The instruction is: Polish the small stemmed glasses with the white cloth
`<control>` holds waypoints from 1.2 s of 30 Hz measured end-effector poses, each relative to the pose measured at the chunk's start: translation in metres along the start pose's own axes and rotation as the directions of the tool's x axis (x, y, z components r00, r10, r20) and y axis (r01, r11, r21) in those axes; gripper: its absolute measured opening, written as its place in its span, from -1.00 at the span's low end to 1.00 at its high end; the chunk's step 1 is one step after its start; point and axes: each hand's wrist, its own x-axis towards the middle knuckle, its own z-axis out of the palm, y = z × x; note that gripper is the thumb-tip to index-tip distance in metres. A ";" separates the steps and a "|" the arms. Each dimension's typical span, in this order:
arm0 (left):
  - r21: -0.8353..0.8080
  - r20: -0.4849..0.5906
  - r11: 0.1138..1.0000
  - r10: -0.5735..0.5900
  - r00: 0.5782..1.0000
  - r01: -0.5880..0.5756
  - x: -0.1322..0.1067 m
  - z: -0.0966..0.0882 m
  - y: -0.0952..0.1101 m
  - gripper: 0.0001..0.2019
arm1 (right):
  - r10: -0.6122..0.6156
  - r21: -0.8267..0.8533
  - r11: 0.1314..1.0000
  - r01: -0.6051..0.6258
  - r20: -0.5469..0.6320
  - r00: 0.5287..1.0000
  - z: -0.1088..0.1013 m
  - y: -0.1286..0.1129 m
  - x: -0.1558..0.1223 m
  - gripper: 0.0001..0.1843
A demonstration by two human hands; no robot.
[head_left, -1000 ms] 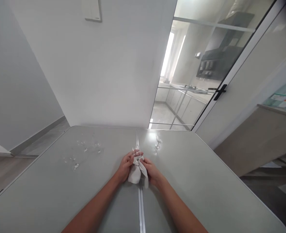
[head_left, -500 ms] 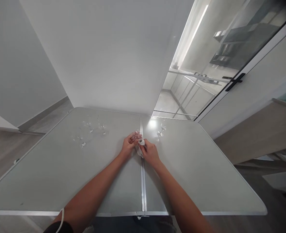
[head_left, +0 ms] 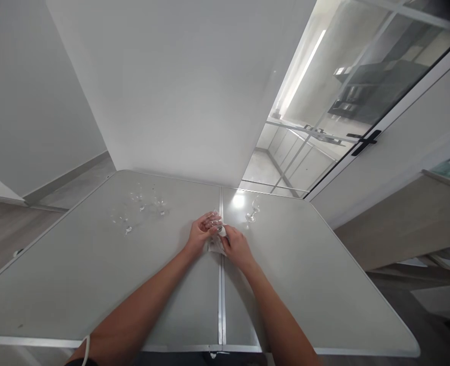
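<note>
My left hand [head_left: 201, 232] is curled round a small clear glass [head_left: 214, 221] over the middle seam of a grey folding table [head_left: 95, 284]. My right hand [head_left: 237, 245] is closed on a white cloth [head_left: 215, 245], pressed against the glass from the right. Both hands meet just above the tabletop. Most of the cloth is hidden between and under the hands.
A clear stemmed glass [head_left: 252, 209] stands on the table just right of the seam, beyond my hands. Several more clear glasses [head_left: 141, 211] stand at the far left of the table. A white wall is behind, with a glass door [head_left: 335, 112] to the right.
The view has tilted down and shows more of the table. The cloth hung loose below my hands a second ago; now it is bunched tight between them.
</note>
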 end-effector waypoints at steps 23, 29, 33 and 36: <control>-0.011 0.002 1.000 -0.005 1.000 0.005 0.001 -0.005 0.001 -0.35 | 0.203 0.390 0.895 -0.218 0.079 0.976 0.007 0.004 0.004 -0.72; -0.059 0.016 0.998 -0.018 1.000 0.019 0.000 -0.001 0.004 -0.35 | 0.362 0.712 0.563 -0.420 0.245 0.899 -0.003 0.001 0.004 -0.69; -0.066 -0.042 0.997 0.030 0.999 -0.033 0.003 -0.004 0.003 -0.36 | 0.213 0.546 0.822 -0.163 -0.029 0.977 -0.001 0.001 0.002 -0.74; -0.036 -0.062 0.998 0.056 0.996 -0.058 0.003 -0.005 0.002 -0.37 | -0.014 0.228 0.973 0.034 -0.089 0.996 0.003 0.001 0.000 -0.68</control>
